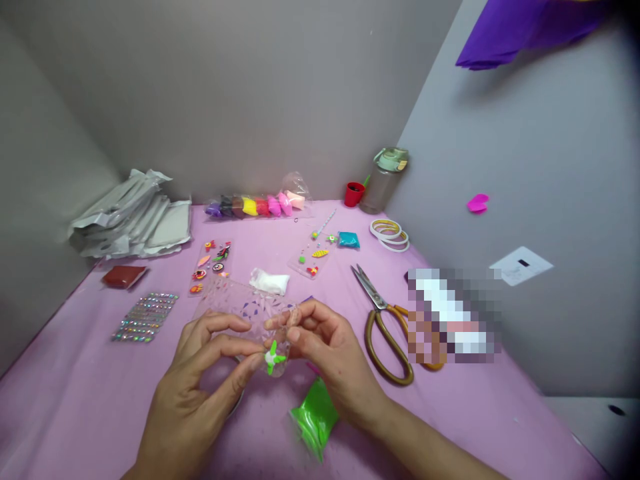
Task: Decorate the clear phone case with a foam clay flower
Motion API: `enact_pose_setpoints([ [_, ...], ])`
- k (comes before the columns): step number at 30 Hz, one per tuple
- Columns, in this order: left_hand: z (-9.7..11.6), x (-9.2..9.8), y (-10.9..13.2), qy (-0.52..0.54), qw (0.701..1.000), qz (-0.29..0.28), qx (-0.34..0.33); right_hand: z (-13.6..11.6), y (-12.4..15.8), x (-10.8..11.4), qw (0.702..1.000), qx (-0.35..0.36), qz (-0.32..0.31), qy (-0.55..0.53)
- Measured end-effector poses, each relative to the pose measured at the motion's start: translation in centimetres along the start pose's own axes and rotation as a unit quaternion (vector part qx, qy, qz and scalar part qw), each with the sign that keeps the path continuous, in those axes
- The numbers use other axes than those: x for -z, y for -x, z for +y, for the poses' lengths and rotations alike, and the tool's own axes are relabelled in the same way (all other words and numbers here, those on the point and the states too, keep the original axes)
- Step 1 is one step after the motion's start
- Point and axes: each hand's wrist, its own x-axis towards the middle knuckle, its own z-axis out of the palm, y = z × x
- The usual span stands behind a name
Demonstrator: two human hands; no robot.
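My left hand [195, 387] and my right hand [325, 350] together grip a clear plastic case [240, 307], probably a phone case, with small purple and pink flecks on it. A green and white clay flower [274, 358] sits on the case, just beside my left fingertips. My right fingers pinch the case's near right end. Below my right palm lies a bright green clay packet [314, 417]. A white clay packet [269, 281] lies just beyond the case.
Orange-handled scissors [383, 327] lie to the right on the pink table cover [80, 373], beside a pixelated blurred patch [453, 317]. Rhinestone sheets [145, 317], sticker sheets [210, 267], a row of coloured clay [255, 205], tape rolls [390, 235] and a bottle [384, 180] stand farther off.
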Motion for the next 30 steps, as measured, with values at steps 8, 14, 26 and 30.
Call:
enact_pose_setpoints([
  [8,0.03,-0.02,-0.06,-0.002,1.000,0.000,-0.018,0.02,-0.10,0.07,1.000,0.001,-0.006,-0.010],
  [14,-0.02,-0.15,0.02,-0.012,0.999,-0.001,-0.031,0.02,-0.09,0.10,1.000,0.003,-0.010,-0.018],
  [26,-0.62,-0.36,0.13,-0.029,0.996,0.019,-0.080,-0.04,-0.05,-0.03,1.000,-0.001,-0.017,-0.021],
  [30,-0.66,-0.14,-0.05,-0.078,0.988,0.017,-0.129,-0.04,0.01,-0.05,1.000,-0.005,-0.015,-0.025],
])
